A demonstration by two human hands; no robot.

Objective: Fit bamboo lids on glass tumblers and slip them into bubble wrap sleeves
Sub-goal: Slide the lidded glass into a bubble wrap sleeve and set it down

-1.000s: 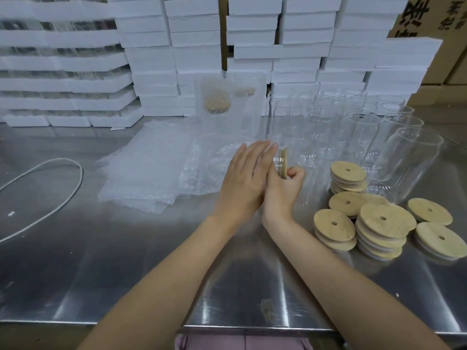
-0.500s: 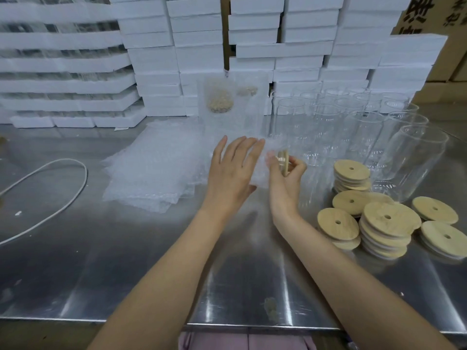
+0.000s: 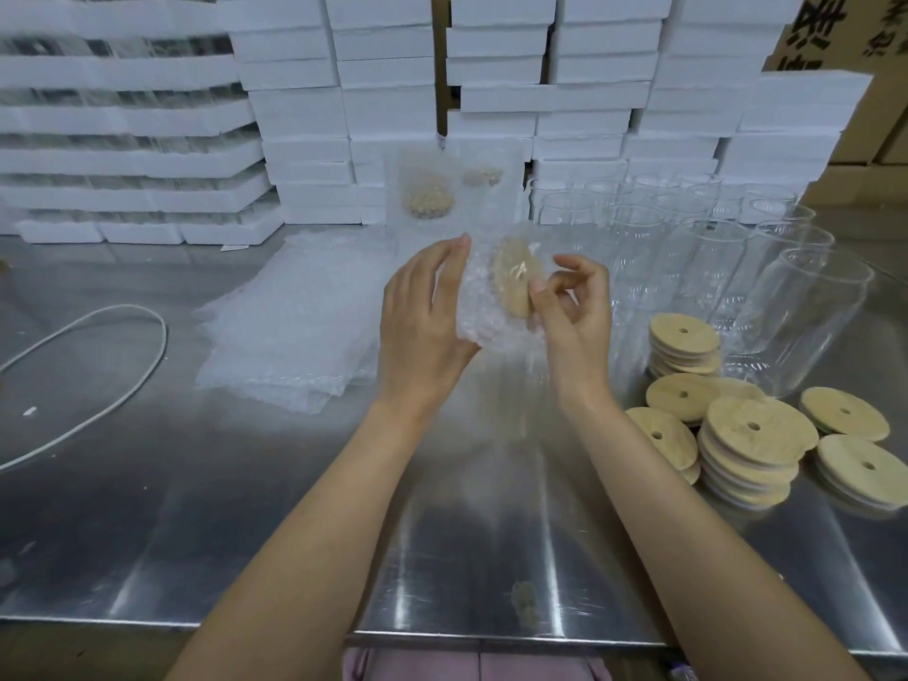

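Filling the back of the view: stacked white foam boxes, with cardboard cartons at far right. A steel counter runs from them to the near edge. Clear glass tumblers crowd its right rear, upright and close together. Left of centre lies a flat pile of bubble wrap sleeves. Bamboo lids sit in low stacks at right, just in front of the tumblers, each with a small hole. A white cord loops on the left side. Wrapped tumblers stand against the boxes at centre back, lids dim through the wrap. Both hands are up above the counter's centre. Left hand: fingers nearly straight along the left side of one bubble wrap sleeve, thumb under its lower edge, holding it. Right hand: thumb and forefinger pinch the right rim of a bamboo lid, other fingers loosely curled. That lid stands on edge at the sleeve's top, partly veiled by wrap; the glass beneath cannot be made out.
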